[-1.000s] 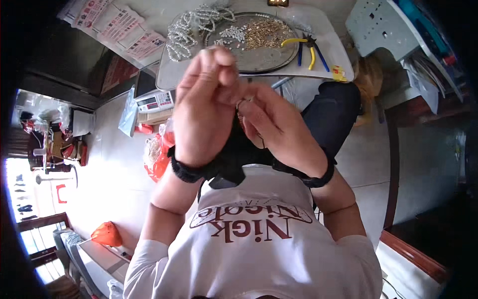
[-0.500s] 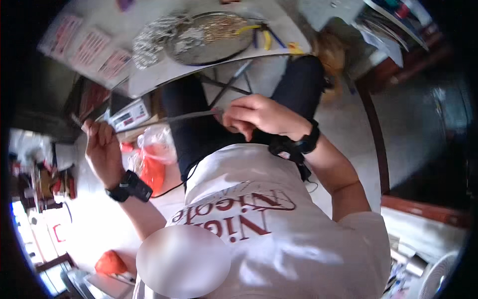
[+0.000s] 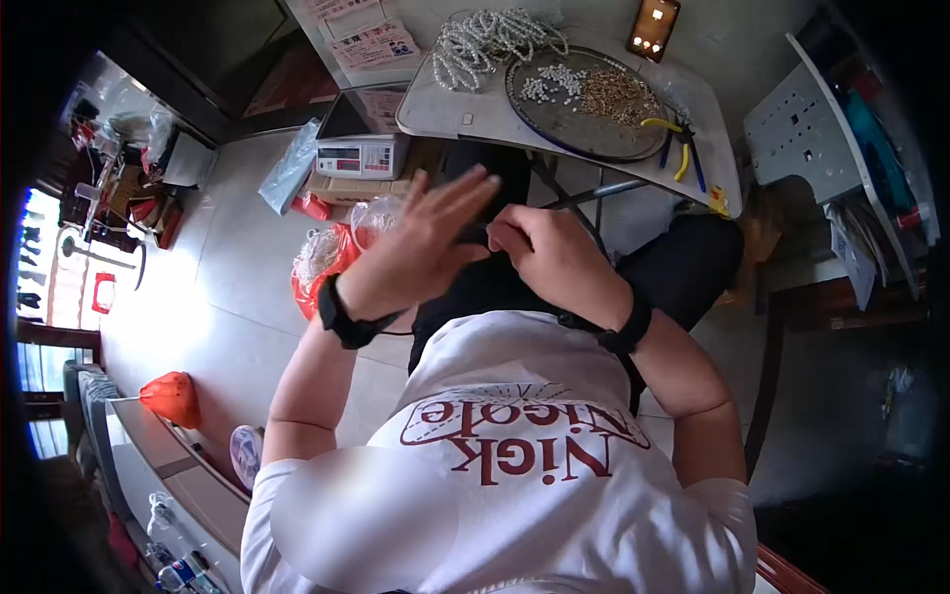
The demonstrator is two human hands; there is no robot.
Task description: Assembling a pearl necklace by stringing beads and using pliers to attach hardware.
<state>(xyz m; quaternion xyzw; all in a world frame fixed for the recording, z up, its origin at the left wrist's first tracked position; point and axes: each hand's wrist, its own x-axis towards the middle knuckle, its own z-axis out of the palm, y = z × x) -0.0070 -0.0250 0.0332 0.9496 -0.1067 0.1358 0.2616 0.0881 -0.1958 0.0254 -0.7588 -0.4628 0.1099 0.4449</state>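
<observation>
My left hand is above my lap, its fingers stretched out and slightly blurred, with nothing seen in them. Close to its right, my right hand has its fingers curled into a pinch; what they hold, if anything, is hidden. Ahead on a small table lies a round tray with loose white beads and gold-coloured beads. Strands of pearly beads are heaped at the tray's far left. Pliers with yellow and blue handles rest on the tray's right rim.
A phone with a lit screen stands behind the tray. Left of the table, a digital scale sits on a cardboard box, with a red plastic bag of white strands nearby. A white perforated panel stands at the right.
My hands were wide apart with a thin pale strand stretched between them. Now they are close together, the left fingers are spread, and no strand shows. The view has shifted left.
</observation>
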